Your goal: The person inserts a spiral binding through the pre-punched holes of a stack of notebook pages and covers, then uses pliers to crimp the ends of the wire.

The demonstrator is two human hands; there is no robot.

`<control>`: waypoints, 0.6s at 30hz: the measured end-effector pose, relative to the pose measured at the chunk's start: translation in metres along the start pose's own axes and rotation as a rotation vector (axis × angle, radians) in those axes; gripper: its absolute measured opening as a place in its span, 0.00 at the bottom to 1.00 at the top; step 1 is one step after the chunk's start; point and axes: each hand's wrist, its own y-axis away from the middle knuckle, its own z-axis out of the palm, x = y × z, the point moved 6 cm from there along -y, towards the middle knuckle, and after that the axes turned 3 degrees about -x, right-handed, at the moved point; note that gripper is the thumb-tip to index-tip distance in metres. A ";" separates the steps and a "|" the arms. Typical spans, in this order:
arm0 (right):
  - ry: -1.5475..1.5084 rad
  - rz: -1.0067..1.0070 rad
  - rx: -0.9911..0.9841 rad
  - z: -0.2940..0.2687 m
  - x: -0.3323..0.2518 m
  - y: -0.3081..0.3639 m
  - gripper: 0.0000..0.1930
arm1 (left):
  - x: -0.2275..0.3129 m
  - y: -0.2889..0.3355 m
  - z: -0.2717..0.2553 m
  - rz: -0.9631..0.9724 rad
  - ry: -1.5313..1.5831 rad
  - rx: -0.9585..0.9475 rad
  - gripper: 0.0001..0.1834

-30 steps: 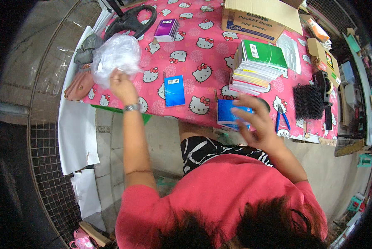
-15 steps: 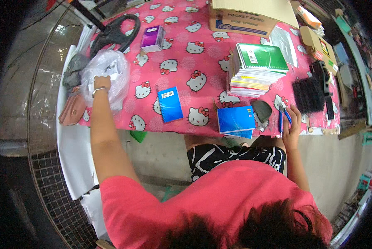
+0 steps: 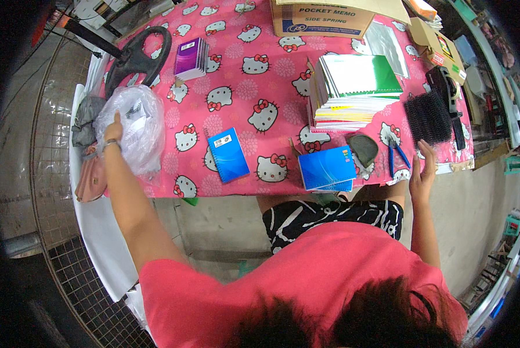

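At the table's left side, a clear plastic bag (image 3: 147,139) holds pale contents that I cannot make out. My left hand (image 3: 114,129) grips the bag's left side, thumb stretched along it, the other fingers mostly hidden. My right hand (image 3: 425,168) is open and holds nothing, its fingers spread by the front edge at the right. Just left of it lie blue-handled pliers (image 3: 399,159), apart from the hand. Beyond its fingertips sits a bundle of black coil bindings (image 3: 427,119). Two overlapping blue spiral notebooks (image 3: 328,168) lie in front of me, and another blue spiral notebook (image 3: 228,155) lies farther left.
A tall notebook stack (image 3: 353,98) with a green cover stands at right. Behind it is a cardboard box (image 3: 324,20). Purple notebooks (image 3: 191,58) and a black steering wheel (image 3: 138,61) are far left. A pink pouch (image 3: 91,180) lies at the left edge, a dark green pouch (image 3: 363,149) by the pliers.
My right hand has moved right, away from the pliers, and its fingers have spread. My left hand has shifted to the bag's left side. The view has shifted a little.
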 end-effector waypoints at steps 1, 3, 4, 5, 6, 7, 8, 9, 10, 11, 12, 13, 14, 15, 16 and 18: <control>0.038 0.013 -0.011 0.000 -0.002 -0.002 0.14 | 0.023 0.010 -0.007 0.099 -0.030 0.039 0.48; 0.001 0.001 -0.057 0.011 -0.006 -0.013 0.14 | 0.021 0.038 -0.044 0.166 -0.075 0.098 0.46; -0.065 -0.009 -0.057 0.022 -0.003 -0.017 0.15 | -0.006 0.048 -0.075 0.146 -0.131 0.173 0.43; -0.081 -0.010 -0.059 0.029 0.000 -0.019 0.15 | -0.013 0.056 -0.096 0.145 -0.179 0.235 0.40; -0.118 0.022 -0.065 0.037 0.005 -0.020 0.15 | -0.018 0.062 -0.108 0.136 -0.190 0.238 0.40; -0.141 0.056 -0.072 0.043 0.010 -0.018 0.15 | -0.012 0.070 -0.112 0.105 -0.073 0.221 0.39; -0.105 0.035 -0.075 0.045 0.010 -0.016 0.15 | -0.002 0.079 -0.115 0.076 0.048 0.205 0.37; -0.108 0.030 -0.078 0.046 0.007 -0.017 0.15 | 0.005 0.093 -0.117 0.070 0.048 0.206 0.37; -0.076 -0.006 -0.108 0.048 -0.001 -0.016 0.15 | 0.016 0.109 -0.120 0.077 0.032 0.252 0.37; -0.046 -0.039 -0.138 0.050 -0.006 -0.014 0.15 | 0.022 0.122 -0.127 0.085 0.011 0.300 0.36; -0.064 -0.049 -0.149 0.053 -0.004 -0.012 0.16 | 0.022 0.131 -0.131 0.085 0.008 0.302 0.36; -0.068 -0.048 -0.147 0.053 -0.002 -0.010 0.16 | 0.019 0.141 -0.139 0.057 -0.012 0.346 0.36; -0.074 -0.035 -0.141 0.052 0.001 -0.008 0.16 | 0.029 0.153 -0.147 0.032 -0.028 0.383 0.35; -0.078 -0.020 -0.133 0.050 0.005 -0.006 0.16 | 0.044 0.162 -0.154 0.038 -0.025 0.378 0.35; -0.063 -0.011 -0.133 0.046 0.009 -0.003 0.16 | 0.083 0.188 -0.174 0.036 0.014 0.464 0.34; -0.095 0.078 -0.128 0.047 0.017 0.000 0.15 | 0.096 0.204 -0.197 0.038 -0.039 0.575 0.33</control>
